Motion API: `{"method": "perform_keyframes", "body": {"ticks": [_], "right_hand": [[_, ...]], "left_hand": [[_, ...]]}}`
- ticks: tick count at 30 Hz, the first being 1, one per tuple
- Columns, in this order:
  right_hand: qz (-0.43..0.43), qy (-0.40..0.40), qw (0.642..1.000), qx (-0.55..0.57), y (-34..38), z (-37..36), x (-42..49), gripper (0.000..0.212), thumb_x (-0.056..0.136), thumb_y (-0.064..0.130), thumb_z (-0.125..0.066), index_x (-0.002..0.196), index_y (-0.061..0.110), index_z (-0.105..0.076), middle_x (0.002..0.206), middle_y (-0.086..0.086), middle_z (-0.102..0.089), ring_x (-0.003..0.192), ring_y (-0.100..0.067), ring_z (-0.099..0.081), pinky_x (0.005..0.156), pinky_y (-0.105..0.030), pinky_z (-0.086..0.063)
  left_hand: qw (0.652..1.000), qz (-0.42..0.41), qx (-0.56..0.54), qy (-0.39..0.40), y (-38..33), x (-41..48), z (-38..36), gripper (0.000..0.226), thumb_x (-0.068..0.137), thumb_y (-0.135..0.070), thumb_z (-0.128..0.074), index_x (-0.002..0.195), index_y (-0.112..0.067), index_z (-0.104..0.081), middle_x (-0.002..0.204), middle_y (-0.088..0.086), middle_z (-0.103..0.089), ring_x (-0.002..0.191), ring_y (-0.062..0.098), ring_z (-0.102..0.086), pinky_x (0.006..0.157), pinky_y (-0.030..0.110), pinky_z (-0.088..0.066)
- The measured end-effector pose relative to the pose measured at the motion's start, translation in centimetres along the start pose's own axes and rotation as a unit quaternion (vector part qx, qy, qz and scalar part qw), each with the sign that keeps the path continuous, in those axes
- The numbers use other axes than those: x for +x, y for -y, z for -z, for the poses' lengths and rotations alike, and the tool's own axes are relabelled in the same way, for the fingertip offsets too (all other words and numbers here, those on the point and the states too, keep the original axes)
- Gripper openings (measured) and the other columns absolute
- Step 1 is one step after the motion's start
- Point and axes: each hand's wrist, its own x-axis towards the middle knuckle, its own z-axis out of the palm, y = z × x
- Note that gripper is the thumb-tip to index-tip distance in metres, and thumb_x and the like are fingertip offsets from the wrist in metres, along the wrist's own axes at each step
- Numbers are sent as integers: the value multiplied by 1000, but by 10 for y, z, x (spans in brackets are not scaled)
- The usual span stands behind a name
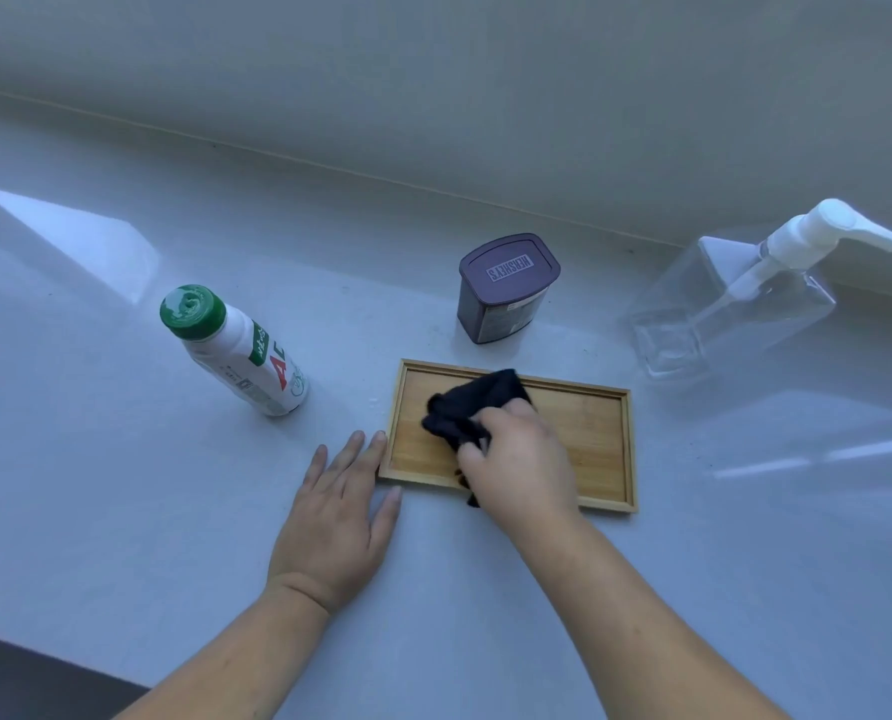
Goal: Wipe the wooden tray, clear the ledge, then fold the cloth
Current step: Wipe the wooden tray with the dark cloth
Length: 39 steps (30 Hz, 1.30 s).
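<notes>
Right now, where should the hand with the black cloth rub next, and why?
Probably sweep right. The right hand presses the black cloth on the left part of the wooden tray, whose right part lies bare. The left hand lies flat with fingertips at the tray's left edge.

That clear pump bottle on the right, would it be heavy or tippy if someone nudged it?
The pump bottle looks empty, since the ledge shows straight through its clear walls, so it is probably light. Its wide square base should resist tipping, but being so light it would likely slide easily on the smooth ledge.
</notes>
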Motion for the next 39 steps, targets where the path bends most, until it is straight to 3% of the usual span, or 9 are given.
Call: {"method": "perform_keyframes", "body": {"ticks": [6,12,18,24,27,30,32,35,39], "right_hand": [[128,93,987,-34,36,-27,-6,24,88,24,-54,99,17,-73,102,-1,-56,101,-29,-50,89,-42,-46],[168,133,975,-56,15,-14,-7,22,91,27,-55,101,19,-73,96,5,-45,99,-25,-46,89,-41,-44],[164,86,982,-23,4,-19,-21,35,89,23,-56,119,22,-73,108,0,-57,100,-24,-47,87,-37,-45],[117,69,989,-59,-40,12,-36,35,89,24,-56,119,23,-72,112,3,-59,106,-23,-52,90,-38,-48],[43,46,993,-103,-88,46,-50,29,87,22,-61,113,22,-74,106,2,-60,100,-23,-55,84,-37,-49],[-45,20,993,-112,-117,67,-58,8,85,24,-63,88,20,-69,91,6,-53,88,-22,-53,68,-38,-50],[-86,6,992,-97,-107,63,-51,11,84,26,-60,76,19,-57,85,5,-48,82,-25,-53,60,-37,-44],[-98,-34,993,-56,-66,40,-22,14,87,27,-59,88,13,-61,90,-3,-53,84,-34,-59,61,-37,-40],[-1,-36,999,-17,3,-5,5,18,90,25,-59,101,11,-62,108,-13,-58,96,-36,-57,70,-39,-41]], "left_hand": [[1000,17,-21,7,4,2,-2,50,99,-36,-39,129,-8,-68,139,9,-67,144,24,-48,128,34,-8],[1000,-17,15,17,8,2,-3,55,96,-37,-45,144,-13,-59,149,1,-60,145,27,-48,124,45,-21],[1000,-23,11,18,10,2,-3,59,93,-41,-46,147,-19,-55,154,-4,-54,147,25,-45,124,47,-21],[999,-8,34,13,4,2,-3,62,101,-56,-39,149,-21,-56,154,-2,-55,147,24,-45,123,49,-25],[999,-4,36,18,3,3,-1,68,104,-62,-27,150,-21,-55,154,-2,-54,148,22,-43,125,48,-23],[999,-2,39,24,2,3,0,69,104,-63,-25,149,-21,-55,155,-2,-54,147,22,-43,125,46,-22],[999,-1,38,24,1,3,1,68,104,-63,-26,149,-21,-55,155,-2,-54,147,22,-43,125,46,-22],[999,1,39,27,1,4,1,69,104,-64,-25,150,-22,-54,155,-3,-53,148,22,-42,125,47,-22],[998,5,53,34,1,4,-1,67,103,-62,-29,150,-21,-54,156,-3,-52,149,21,-40,125,49,-22]]}}
